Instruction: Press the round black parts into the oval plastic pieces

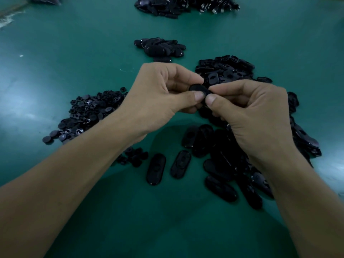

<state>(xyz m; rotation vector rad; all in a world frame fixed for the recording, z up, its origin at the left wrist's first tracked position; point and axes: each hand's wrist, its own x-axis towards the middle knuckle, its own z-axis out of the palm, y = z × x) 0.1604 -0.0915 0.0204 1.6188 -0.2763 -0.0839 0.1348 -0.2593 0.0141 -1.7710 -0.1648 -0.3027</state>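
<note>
My left hand (160, 95) and my right hand (249, 112) meet above the green table, both pinching one black oval plastic piece (198, 90) between thumbs and fingers. Most of that piece is hidden by my fingertips, so I cannot tell whether a round part sits in it. A heap of round black parts (87, 112) lies to the left under my left forearm. Loose oval pieces (156, 169) lie below my hands.
A pile of flat black plates (225, 71) sits behind my right hand and runs down the right side. A small stack of oval pieces (162, 48) lies further back. A large black heap (186, 5) sits at the far edge. The green table (65, 53) stretches left.
</note>
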